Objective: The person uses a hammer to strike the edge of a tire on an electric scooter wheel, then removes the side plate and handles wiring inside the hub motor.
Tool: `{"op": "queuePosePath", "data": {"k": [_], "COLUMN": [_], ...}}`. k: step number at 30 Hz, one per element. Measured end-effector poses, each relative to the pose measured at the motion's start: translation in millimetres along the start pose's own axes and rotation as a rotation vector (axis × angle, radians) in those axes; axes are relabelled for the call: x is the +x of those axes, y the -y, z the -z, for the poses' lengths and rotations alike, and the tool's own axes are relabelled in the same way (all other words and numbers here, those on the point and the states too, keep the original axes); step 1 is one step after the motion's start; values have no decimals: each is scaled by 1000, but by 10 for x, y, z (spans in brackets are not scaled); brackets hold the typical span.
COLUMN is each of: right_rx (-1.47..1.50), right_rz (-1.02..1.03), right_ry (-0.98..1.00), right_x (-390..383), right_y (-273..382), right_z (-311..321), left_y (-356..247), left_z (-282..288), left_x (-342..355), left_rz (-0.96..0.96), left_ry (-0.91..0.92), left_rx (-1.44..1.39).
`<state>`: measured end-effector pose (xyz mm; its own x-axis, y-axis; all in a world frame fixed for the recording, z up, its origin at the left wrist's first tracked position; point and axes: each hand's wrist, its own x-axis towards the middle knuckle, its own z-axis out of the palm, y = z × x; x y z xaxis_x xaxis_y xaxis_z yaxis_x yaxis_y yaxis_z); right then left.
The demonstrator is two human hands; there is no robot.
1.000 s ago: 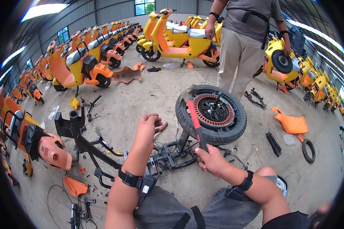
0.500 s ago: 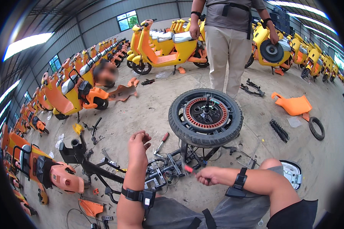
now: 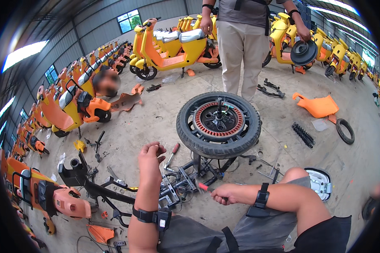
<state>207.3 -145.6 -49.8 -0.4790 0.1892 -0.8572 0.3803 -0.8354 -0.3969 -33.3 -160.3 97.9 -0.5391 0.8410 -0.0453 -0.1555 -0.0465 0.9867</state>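
In front of me a black-tyred wheel (image 3: 182,134) lies flat on a raised stand, its hub motor (image 3: 219,120) exposed with a ring of reddish copper windings and an upright axle. My right hand (image 3: 225,194) is closed around a tool with a red-and-black handle (image 3: 204,187); its far end is too small to make out. It points toward the metal parts below the wheel. My left hand (image 3: 150,158) is raised left of the wheel, fingers loosely bent and apart, with nothing in it. Beyond it on the floor lies a ratchet wrench (image 3: 172,156) with a red grip.
A black scooter frame (image 3: 98,188) lies at the left. Across the wheel stands a person (image 3: 242,46) holding a round dark hub cover (image 3: 303,52). Orange panels (image 3: 321,105), a loose tyre (image 3: 345,131) and shock absorbers (image 3: 303,135) lie at the right. Yellow scooters (image 3: 169,55) line the hall.
The whole view has shifted slightly, so the scene sits further left and higher. The other person's hub cover has tilted. My hands keep nearly the same pose, the right still gripping the tool.
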Motion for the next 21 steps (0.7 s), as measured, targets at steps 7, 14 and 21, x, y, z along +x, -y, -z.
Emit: {"op": "queuePosePath", "data": {"k": [7,14,21], "right_rx": [-44,-178,-595], "right_rz": [410,458,312], "right_ry": [-128,-80,-102], "right_x": [-649,-791,-1062], "right_y": [286,229,116], "right_z": [-41,-107,-36], "left_y": [-12,272,606], "left_z": [5,-233,-155], "left_x": [19,359,1113], "left_rz": [0,80,250], "left_ry": [-42,35,-45], "left_rx": [-16,195,292]}}
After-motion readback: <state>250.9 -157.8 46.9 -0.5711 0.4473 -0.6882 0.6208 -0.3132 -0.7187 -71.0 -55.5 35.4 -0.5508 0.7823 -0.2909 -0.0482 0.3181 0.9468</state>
